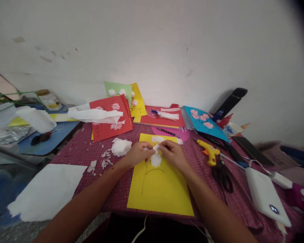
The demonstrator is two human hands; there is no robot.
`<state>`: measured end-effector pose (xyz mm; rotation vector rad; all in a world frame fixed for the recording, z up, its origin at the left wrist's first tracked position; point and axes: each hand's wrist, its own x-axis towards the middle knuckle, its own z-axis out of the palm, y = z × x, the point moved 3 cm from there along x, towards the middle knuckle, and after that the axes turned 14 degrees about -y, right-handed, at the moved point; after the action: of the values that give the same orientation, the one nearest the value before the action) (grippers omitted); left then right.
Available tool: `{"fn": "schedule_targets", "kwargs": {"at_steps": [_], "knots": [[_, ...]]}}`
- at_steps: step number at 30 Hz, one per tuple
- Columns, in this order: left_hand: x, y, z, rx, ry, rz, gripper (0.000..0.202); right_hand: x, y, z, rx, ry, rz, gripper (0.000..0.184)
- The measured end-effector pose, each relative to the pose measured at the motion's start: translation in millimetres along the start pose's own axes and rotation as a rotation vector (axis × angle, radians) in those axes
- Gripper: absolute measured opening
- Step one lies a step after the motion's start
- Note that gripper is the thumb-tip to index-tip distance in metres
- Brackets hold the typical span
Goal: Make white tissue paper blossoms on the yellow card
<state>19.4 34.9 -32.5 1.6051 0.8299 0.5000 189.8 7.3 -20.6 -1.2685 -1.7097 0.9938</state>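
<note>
A yellow sheet of paper (164, 192) lies in front of me with thin dark curved lines drawn on it. Over its upper half, my left hand (139, 153) and my right hand (173, 153) pinch a small piece of white tissue paper (156, 147) between their fingertips. Just below the fingers, a round white tissue piece (155, 160) rests on the sheet. Another white scrap (157, 138) sits near the sheet's top edge. Left of the sheet is a pile of cut tissue (121, 147), with torn bits (106, 158) scattered beside it.
Right of the sheet are a yellow glue gun (209, 152), black scissors (223, 175) and a white power bank (267, 195). Red flower cards (111, 130) and a blue flower card (205, 123) stand behind. A large white tissue sheet (49, 189) hangs over the table's left edge.
</note>
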Motion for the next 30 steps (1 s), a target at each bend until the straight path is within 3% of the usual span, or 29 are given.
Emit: {"fn": "schedule_targets", "kwargs": {"at_steps": [8, 12, 16, 20, 22, 24, 30], "knots": [[-0.2, -1.0, 0.0, -0.049, 0.006, -0.017, 0.025, 3.0, 5.6, -14.8, 0.353, 0.139, 0.107, 0.016], [1.2, -2.4, -1.6, -0.099, 0.015, -0.017, 0.024, 3.2, 8.6, -24.4, 0.381, 0.259, 0.085, 0.017], [2.2, -1.7, -4.9, -0.187, 0.051, 0.013, 0.023, -0.5, -1.0, -29.1, 0.109, 0.264, -0.055, 0.015], [3.5, -2.0, -8.1, -0.280, 0.088, 0.042, 0.024, -7.2, -18.4, -11.3, -0.385, -0.076, -0.274, 0.011], [4.1, -2.2, -8.6, -0.301, 0.088, 0.046, 0.023, -10.4, -19.7, -0.7, -0.530, -0.254, -0.314, 0.012], [4.4, -2.6, -8.4, -0.303, 0.084, 0.040, 0.024, -11.4, -17.9, 3.9, -0.593, -0.320, -0.306, 0.016], [3.7, -2.1, -5.0, -0.249, 0.066, 0.037, 0.024, -7.6, -16.2, -5.1, -0.466, -0.027, -0.266, 0.021]]}}
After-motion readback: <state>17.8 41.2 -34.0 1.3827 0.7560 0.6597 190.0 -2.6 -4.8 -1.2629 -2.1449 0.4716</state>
